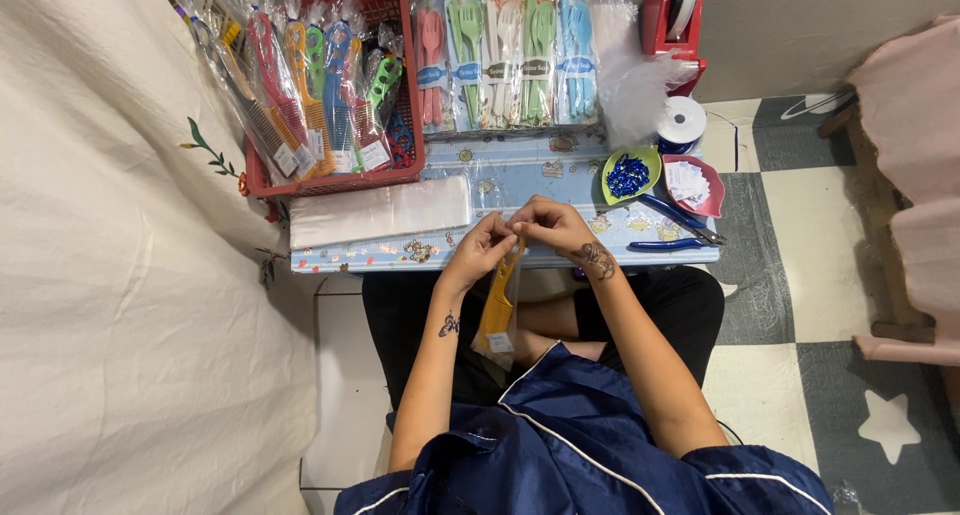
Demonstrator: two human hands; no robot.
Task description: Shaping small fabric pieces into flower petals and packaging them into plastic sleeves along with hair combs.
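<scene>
Yellow plastic comb [497, 305], sheathed in a clear bag, hangs below both of my hands over my lap at the near edge of the small blue patterned table [540, 175]. My left hand [482, 250] and right hand [550, 227] meet fingertip to fingertip at the top of the bag, each pinched shut on its gathered neck, so the comb dangles straight down from them. Just beyond the hands lies a flat stack of clear bags [380, 212]. Behind it stands a red basket [335, 175] of bagged combs, beside a row of packaged pastel forks and spoons [505, 60]. To my right sit a green dish of blue ties [630, 175], a pink dish [692, 185] and blue-handled pliers [675, 230].
</scene>
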